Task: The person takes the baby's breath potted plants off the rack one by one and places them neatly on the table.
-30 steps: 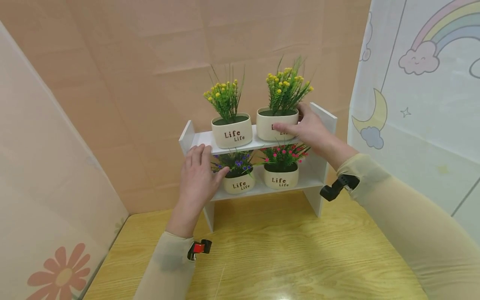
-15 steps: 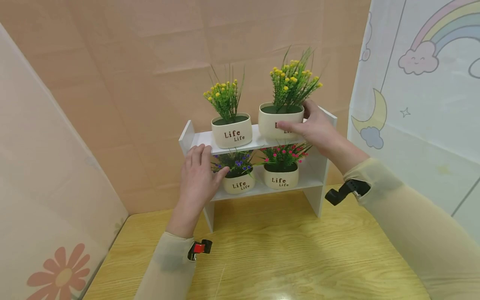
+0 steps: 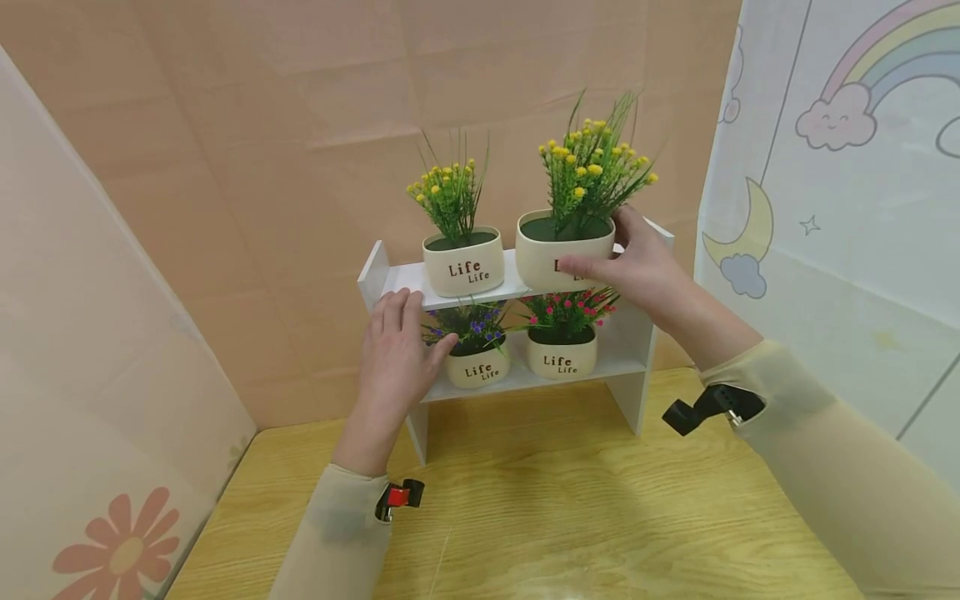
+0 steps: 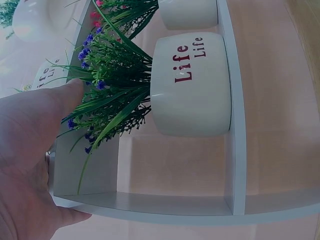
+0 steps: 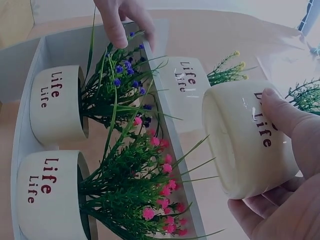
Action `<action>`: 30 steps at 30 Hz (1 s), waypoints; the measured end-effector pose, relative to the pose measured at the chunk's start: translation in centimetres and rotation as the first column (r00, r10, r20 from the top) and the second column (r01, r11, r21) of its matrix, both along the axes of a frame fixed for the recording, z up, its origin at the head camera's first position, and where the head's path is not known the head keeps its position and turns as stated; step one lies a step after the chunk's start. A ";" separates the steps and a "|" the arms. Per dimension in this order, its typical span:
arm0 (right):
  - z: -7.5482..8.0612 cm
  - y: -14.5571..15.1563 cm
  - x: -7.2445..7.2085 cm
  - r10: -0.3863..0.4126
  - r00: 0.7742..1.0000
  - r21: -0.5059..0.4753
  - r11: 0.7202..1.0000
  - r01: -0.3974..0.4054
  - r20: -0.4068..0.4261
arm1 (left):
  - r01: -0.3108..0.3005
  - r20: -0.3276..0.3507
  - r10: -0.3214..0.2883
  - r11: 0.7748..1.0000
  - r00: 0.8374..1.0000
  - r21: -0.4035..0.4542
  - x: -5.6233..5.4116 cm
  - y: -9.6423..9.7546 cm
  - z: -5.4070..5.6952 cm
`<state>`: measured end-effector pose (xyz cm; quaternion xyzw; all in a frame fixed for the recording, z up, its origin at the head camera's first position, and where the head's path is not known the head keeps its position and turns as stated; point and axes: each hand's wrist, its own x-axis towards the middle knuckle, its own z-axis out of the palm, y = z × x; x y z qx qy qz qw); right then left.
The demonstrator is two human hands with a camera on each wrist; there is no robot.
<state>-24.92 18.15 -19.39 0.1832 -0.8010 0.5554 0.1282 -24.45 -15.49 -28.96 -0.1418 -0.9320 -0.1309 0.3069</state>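
At two o'clock from the left hand (image 3: 393, 350), in the grasp of the right hand (image 3: 643, 260): one glossy cream oval pot with yellow flowers (image 3: 550, 258), dark red "Life" lettering on its front wall. Right thumb lies over the lettering; the fingers curl round the far side.

Key relation: the pot sits at nine to ten o'clock from the right hand, taken by its three-o'clock end. Long axis runs roughly nine to three, about parallel to the white two-tier shelf (image 3: 405, 274). Right wrist view shows the underside and a gap to the upper board; judged lifted clear, near upright. Right hand is the nearer, being in contact; left is well apart from it.

Left hand: unclenched, no pot in it. Fingers rest on the upper board's nine-o'clock end; thumb is spread toward three, close to the purple flowers. Contact with the leaves: cannot tell.

Neighbours: a smaller-looking cream pot with yellow flowers (image 3: 463, 275) stands on the upper board at nine o'clock from the held pot. Below, a cream pot with pink flowers (image 3: 562, 360) is at six, a cream pot with purple flowers (image 3: 477, 370) at seven to eight.
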 end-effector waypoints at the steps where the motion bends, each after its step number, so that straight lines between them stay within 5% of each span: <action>1: 0.0 0.0 0.2 0.000 1.000 0.004 1.000 0.000 0.001 | 0.000 0.000 0.000 1.000 1.000 -0.001 0.0 0.0 0.0; 30: -2.3 1.0 6.0 0.018 1.000 0.113 0.993 -0.021 0.026 | -0.010 0.019 0.010 1.000 1.000 -0.002 -0.2 -0.1 -0.1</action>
